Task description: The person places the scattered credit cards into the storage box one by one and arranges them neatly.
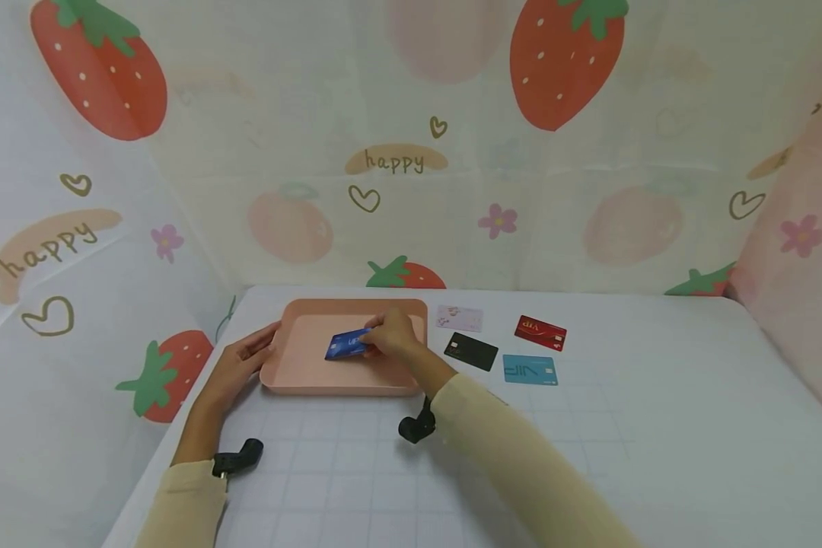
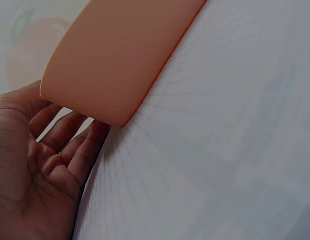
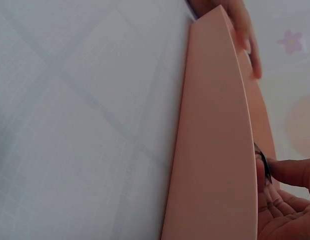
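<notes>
Cloth printed with strawberries (image 1: 555, 175), seen at the back and both sides, walls in one white table (image 1: 657, 441). On it sits one pink tray (image 1: 294, 342), towards the left.

Two hands are at work. The left hand (image 1: 236, 365) rests against the tray's left side, fingers loosely extended on it — probably to steady it. The right hand (image 1: 393, 331) reaches in over the tray's right part, with a narrow pinch of thumb and fingers on the blue card (image 1: 345, 345). Each wrist carries a black device, two in all: one at the left (image 1: 240, 455), one at the right (image 1: 419, 426).

Five cards show, one of each colour. The blue one is within the tray's outline, slightly tilted; whether its lower edge touches the tray floor, I cannot tell. Four lie apart on the table to the tray's right: pale pink (image 1: 460, 318), black (image 1: 471, 351), red (image 1: 540, 333) and teal (image 1: 530, 370).

The step in hand looks like handling the blue card at the tray; the next move would call for a controlled pinch — loosened only once the card is supported.
</notes>
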Demonstrator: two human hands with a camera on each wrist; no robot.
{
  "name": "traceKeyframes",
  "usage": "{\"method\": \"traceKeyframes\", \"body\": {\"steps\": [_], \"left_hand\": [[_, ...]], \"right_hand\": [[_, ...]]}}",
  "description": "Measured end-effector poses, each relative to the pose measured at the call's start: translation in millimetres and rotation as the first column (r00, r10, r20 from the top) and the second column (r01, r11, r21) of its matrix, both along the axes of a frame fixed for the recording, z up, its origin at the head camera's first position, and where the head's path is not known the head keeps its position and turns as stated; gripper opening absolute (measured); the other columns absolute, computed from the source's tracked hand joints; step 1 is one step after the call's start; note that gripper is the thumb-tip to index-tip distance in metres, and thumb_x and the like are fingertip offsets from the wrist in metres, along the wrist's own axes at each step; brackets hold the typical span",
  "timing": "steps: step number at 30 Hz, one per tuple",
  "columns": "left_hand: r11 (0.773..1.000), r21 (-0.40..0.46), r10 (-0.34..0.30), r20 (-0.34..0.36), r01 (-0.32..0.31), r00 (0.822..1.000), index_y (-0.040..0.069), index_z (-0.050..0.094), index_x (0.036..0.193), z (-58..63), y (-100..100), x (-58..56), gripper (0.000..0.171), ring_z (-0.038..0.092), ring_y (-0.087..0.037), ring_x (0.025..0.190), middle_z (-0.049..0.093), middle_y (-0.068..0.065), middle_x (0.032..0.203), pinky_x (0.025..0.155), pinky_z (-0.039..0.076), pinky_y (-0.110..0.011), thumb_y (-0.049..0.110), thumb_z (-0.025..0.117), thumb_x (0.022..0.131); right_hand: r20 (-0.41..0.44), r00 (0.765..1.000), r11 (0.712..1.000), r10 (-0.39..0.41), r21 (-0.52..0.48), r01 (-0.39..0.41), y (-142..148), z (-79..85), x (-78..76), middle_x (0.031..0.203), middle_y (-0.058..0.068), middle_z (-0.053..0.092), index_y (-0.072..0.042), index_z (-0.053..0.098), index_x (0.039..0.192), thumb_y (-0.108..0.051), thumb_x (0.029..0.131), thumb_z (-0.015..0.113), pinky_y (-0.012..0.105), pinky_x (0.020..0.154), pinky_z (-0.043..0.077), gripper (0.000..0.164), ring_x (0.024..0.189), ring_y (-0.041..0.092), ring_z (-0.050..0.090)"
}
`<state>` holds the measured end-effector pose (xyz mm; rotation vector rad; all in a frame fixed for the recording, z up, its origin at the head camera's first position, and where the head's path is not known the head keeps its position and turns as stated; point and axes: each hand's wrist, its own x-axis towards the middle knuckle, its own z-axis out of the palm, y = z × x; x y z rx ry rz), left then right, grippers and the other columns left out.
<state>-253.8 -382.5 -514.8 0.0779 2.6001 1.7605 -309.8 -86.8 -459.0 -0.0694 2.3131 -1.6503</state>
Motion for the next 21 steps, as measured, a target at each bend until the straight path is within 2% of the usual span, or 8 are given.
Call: {"method": "traceKeyframes", "body": {"steps": [6, 8, 13, 18, 21], "left_hand": [[1.000, 0.007, 0.008, 0.009, -0.008, 1.000, 0.014, 0.041, 0.156, 0.1, 0.1, -0.3, 0.057, 0.040, -0.032, 0.145, 0.040, -0.009, 0.160, 0.096, 0.046, -0.014, 0.035, 0.057, 0.105], [1.000, 0.007, 0.011, 0.014, -0.011, 1.000, 0.014, 0.042, 0.156, 0.7, 0.3, -0.1, 0.057, 0.040, -0.032, 0.145, 0.039, -0.009, 0.160, 0.096, 0.046, -0.014, 0.034, 0.057, 0.105], [1.000, -0.001, 0.012, 0.020, -0.012, 1.000, 0.015, 0.041, 0.157, 2.7, 0.7, 0.9, 0.056, 0.039, -0.031, 0.146, 0.039, -0.008, 0.160, 0.098, 0.045, -0.015, 0.034, 0.056, 0.105], [1.000, -0.009, 0.022, 0.027, -0.022, 0.999, 0.017, 0.041, 0.157, 1.2, 0.5, 0.3, 0.056, 0.039, -0.030, 0.146, 0.039, -0.008, 0.160, 0.098, 0.045, -0.015, 0.035, 0.056, 0.105], [1.000, -0.007, 0.024, 0.027, -0.023, 0.999, 0.017, 0.041, 0.157, -0.4, -0.4, -0.2, 0.056, 0.039, -0.030, 0.146, 0.039, -0.007, 0.160, 0.099, 0.045, -0.016, 0.035, 0.056, 0.105]], "right_hand": [[0.024, 0.999, 1.000, -0.031, 0.008, 0.030, -3.2, 1.0, 1.8, 0.110, 0.025, 0.070, 0.007, 0.071, 0.116, -0.002, 0.091, 0.074, 0.022, 0.057, 0.057, 0.027, 0.057, 0.015, 0.070], [0.045, 0.998, 0.999, -0.042, -0.023, 0.043, -4.0, 1.4, 1.8, 0.104, 0.023, 0.072, 0.007, 0.072, 0.114, -0.004, 0.093, 0.072, 0.022, 0.057, 0.057, 0.024, 0.058, 0.016, 0.070], [0.102, 0.993, 0.991, -0.054, -0.116, 0.066, -4.5, 3.0, 2.7, 0.087, 0.018, 0.074, 0.011, 0.070, 0.112, -0.009, 0.097, 0.064, 0.030, 0.069, 0.061, 0.025, 0.063, 0.022, 0.073], [0.124, 0.991, 0.983, -0.052, -0.166, 0.073, -5.4, 2.4, 2.4, 0.087, 0.020, 0.074, 0.013, 0.066, 0.113, -0.008, 0.098, 0.063, 0.035, 0.075, 0.061, 0.027, 0.069, 0.027, 0.075], [0.140, 0.989, 0.977, -0.054, -0.197, 0.082, -6.9, 1.2, 1.4, 0.089, 0.021, 0.074, 0.014, 0.066, 0.112, -0.005, 0.096, 0.063, 0.031, 0.071, 0.061, 0.025, 0.069, 0.027, 0.075]]}}
